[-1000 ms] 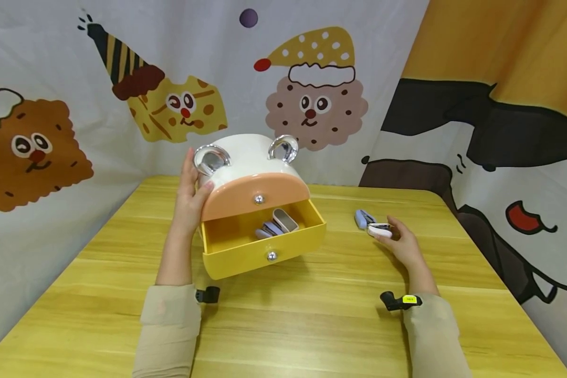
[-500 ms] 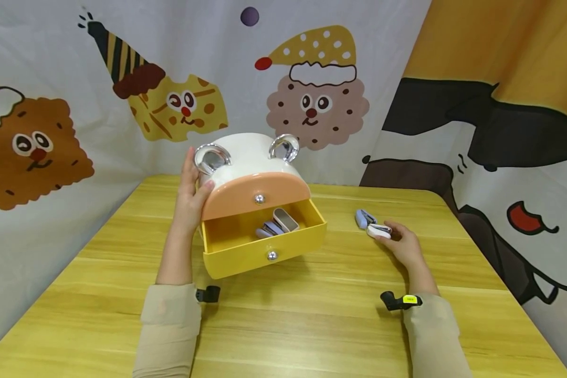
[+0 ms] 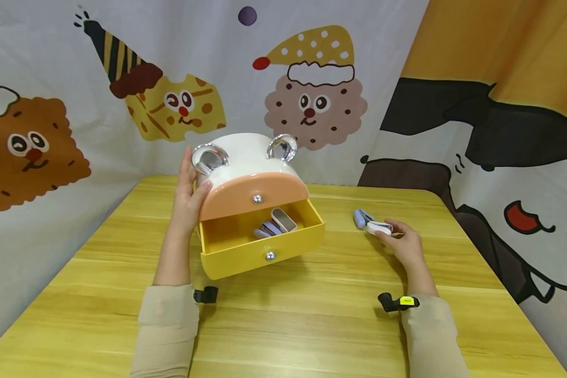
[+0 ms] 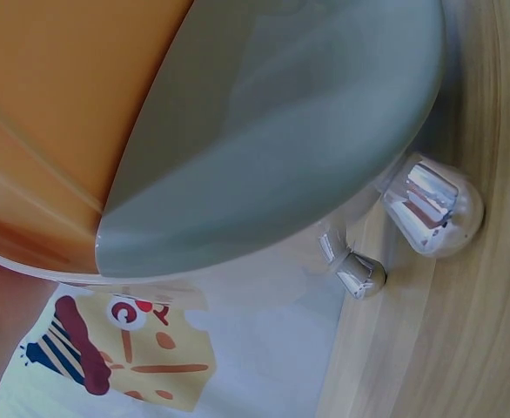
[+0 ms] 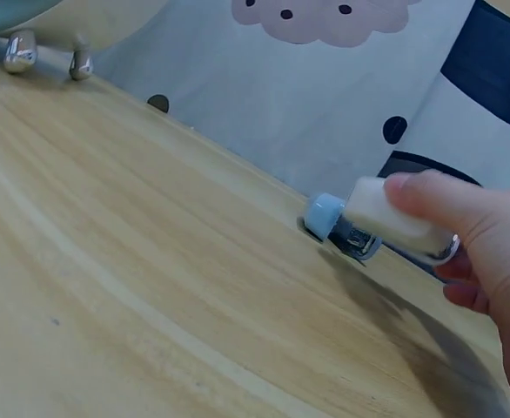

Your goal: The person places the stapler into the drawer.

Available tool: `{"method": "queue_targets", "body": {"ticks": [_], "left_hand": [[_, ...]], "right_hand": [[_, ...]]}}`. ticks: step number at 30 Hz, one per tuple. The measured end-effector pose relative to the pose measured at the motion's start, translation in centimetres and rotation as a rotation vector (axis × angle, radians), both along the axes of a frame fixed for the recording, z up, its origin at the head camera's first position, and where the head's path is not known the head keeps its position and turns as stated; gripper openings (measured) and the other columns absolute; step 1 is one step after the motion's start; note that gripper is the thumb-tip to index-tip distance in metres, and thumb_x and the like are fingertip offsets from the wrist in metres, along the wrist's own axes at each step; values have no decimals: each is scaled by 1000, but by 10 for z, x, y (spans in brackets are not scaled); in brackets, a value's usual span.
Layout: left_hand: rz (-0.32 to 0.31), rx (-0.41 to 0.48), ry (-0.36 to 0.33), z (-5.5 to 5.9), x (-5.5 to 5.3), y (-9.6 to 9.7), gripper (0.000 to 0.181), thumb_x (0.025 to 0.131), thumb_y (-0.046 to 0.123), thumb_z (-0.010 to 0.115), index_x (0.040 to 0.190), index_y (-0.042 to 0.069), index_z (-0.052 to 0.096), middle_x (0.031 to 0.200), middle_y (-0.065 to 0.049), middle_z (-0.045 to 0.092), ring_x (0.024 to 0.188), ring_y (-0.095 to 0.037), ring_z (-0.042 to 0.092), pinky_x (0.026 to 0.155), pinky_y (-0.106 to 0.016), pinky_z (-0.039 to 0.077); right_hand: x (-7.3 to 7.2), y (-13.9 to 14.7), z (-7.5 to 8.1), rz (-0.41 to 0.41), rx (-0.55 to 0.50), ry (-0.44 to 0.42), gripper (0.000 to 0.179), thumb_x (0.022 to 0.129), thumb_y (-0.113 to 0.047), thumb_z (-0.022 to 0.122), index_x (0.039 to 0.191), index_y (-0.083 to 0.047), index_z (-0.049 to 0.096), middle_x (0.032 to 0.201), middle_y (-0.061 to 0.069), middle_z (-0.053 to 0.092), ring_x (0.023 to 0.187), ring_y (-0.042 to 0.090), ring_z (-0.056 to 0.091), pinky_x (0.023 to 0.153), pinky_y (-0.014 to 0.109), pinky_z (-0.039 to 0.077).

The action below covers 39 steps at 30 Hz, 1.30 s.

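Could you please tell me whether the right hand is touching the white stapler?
Touching: the right wrist view shows the right hand pinching the white stapler, its thumb pressed against the casing.

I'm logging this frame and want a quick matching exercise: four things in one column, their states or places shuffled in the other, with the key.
Column one
1. Yellow drawer
2. Peach drawer
3. White stapler
4. Blue stapler

Column two
A. Lying loose on the table
B. Pulled open
C. Pinched by the right hand
D. Closed

Right pairs: 1-B, 2-D, 3-C, 4-A
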<state>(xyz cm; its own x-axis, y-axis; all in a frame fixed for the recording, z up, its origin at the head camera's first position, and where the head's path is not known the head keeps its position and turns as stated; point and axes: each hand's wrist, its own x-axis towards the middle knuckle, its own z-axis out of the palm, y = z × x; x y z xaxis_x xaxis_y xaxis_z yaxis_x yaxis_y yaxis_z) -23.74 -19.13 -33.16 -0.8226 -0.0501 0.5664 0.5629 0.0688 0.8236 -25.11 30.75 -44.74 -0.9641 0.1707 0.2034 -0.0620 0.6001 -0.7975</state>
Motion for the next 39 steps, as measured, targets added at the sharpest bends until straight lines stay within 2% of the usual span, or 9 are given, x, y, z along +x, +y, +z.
{"method": "queue_targets", "body": {"ticks": [5,12,20,30,39], "left_hand": [[0,-1,-1,0,0,0,76,90,14,51,155,27,14,150,-13,33,133,-25,32,112,-43,18],[-10,1,7,0,0,0,76,90,12,51,155,26,13,150,-13,33,134,-25,31,112,-40,18],[4,-12,-2,0,0,-1,75,91,15,52,155,30,15,151,-11,32,135,-23,30,112,-41,16],[-1,-6,19,-1,-2,-2,76,90,14,51,155,27,14,150,-11,34,134,-23,32,112,-38,18],[9,-23,13,0,-1,-2,76,90,15,52,155,28,14,151,-10,33,135,-22,30,113,-38,15]], "right_hand": [[0,-5,6,-35,-24,51,60,83,-39,73,130,-6,59,111,13,58,85,21,50,62,20,43],[4,-11,17,-70,-63,71,58,82,-37,75,129,-6,60,109,10,58,83,20,52,61,18,44],[9,-24,39,-109,-134,103,56,80,-35,77,127,-7,62,109,6,58,87,17,53,64,18,45],[16,-41,69,-31,-142,267,47,80,-21,78,122,-5,65,106,4,61,83,14,56,64,16,45],[29,-59,95,16,-130,350,44,79,-17,80,119,-5,67,100,1,62,84,14,55,72,21,44]]}}
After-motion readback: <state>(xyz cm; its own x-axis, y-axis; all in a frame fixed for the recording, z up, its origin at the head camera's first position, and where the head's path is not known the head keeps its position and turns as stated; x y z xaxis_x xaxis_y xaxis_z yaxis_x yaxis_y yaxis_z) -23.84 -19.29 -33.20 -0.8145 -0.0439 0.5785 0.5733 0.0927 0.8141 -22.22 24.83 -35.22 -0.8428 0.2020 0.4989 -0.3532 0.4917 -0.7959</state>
